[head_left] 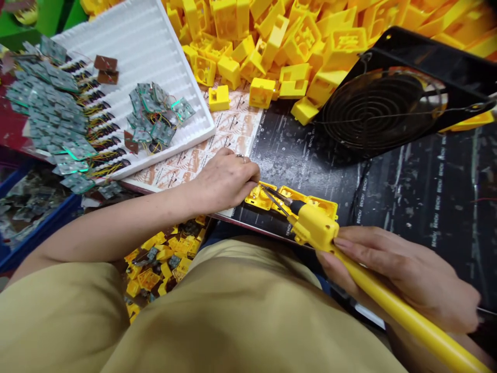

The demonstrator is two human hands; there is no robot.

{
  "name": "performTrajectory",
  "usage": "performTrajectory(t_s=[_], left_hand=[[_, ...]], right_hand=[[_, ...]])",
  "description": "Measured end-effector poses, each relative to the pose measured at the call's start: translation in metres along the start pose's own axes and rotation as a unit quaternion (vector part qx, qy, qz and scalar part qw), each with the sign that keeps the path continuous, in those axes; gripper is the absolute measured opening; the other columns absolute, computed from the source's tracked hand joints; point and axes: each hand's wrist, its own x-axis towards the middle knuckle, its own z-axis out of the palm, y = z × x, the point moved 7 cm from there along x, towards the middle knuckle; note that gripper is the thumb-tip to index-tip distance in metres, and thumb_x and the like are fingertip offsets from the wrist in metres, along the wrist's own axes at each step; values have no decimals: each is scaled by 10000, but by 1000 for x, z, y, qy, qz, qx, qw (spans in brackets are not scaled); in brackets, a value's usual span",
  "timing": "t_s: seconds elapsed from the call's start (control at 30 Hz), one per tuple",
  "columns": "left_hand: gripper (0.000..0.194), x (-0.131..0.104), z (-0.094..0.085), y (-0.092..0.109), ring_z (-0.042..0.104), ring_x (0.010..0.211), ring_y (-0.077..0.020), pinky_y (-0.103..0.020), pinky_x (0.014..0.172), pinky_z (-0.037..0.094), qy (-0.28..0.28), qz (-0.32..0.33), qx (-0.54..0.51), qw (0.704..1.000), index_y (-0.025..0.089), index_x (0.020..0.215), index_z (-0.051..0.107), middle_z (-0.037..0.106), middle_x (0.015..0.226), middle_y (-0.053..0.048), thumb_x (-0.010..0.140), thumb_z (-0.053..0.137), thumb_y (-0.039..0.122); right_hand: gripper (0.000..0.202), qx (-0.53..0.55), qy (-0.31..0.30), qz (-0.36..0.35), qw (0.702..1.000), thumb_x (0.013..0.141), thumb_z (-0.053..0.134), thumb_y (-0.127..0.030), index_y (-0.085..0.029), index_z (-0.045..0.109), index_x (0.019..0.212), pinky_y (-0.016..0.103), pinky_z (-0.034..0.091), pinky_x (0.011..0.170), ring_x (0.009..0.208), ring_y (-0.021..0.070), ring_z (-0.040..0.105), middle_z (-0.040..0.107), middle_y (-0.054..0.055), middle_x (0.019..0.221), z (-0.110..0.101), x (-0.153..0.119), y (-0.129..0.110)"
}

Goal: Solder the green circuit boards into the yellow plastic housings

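Observation:
My right hand [404, 269] is wrapped round a yellow soldering iron [316, 225] with a thick yellow handle. Its dark metal tip and a thin side tube reach down into a small open yellow plastic casing [261, 197]. At that casing's left end, the closed fingers of my left hand [229, 178] pinch its edge; a ring is on one finger. More open yellow casings [324, 206] lie in a row just to the right, partly behind the iron. Small metal parts show inside the casings, too fine to name.
A white foam tray [186, 98] with wired circuit boards [58, 111] stands at the left. Yellow casings [303, 39] are heaped at the back. A black fan [368, 114] stands at the right on the black table covering [411, 191]. More yellow parts [165, 264] lie below the table edge.

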Motion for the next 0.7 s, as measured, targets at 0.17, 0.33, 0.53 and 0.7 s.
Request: performTrajectory(t_s=[0.17,0.33,0.53,0.7], left_hand=[[223,4,-4,2,645,829,-221,-377,792,424,-33,20,65,997,185,840,709,721,848,-54,897,499,233],[250,-2,-7,-3,642,825,-201,-289,653,406,-7,21,62,998,175,914,699,726,888,-64,953,471,270],[181,-11,0,-9,673,788,-162,-254,711,469,1,-1,-45,999,154,924,700,732,845,-46,919,533,224],[183,-7,-4,-2,661,719,-161,-257,666,464,1,6,-12,1000,142,896,697,720,775,-45,899,527,210]], right_hand=[[186,-23,21,-18,999,997,525,-305,-219,622,863,246,617,605,638,138,662,677,20,739,-3,6,-9],[182,-28,41,-39,998,993,551,-299,-193,613,859,227,603,587,589,128,649,667,36,717,-9,12,-14],[87,-4,56,-71,996,945,622,-209,-177,614,865,178,581,552,556,119,644,658,26,710,-10,17,-19],[110,1,63,-65,996,950,616,-216,-176,616,847,159,576,580,563,113,648,654,12,700,-9,17,-22]])
